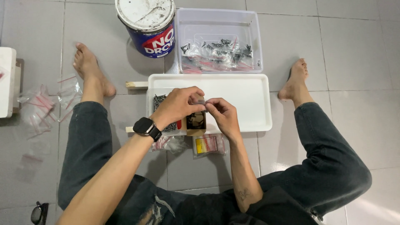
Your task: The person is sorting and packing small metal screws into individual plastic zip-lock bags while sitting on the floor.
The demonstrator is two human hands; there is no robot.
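While over the white tray (250, 98), both hands' fingers (199, 95) pinched on, seemingly, a small clear bag (201, 100).

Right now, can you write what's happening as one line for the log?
left hand: pinching small bag | right hand: pinching same bag | below: white tray with screws | behind: clear bin of filled bags

A round blue paint can with a smeared white lid (150, 26) stands at the top centre, and just to its right a clear plastic tub (255, 37) holds small bags of dark screws (216, 52). Empty clear zip bags with red strips (46, 104) lie scattered at the left, and black sunglasses (39, 213) sit in the lower left corner.
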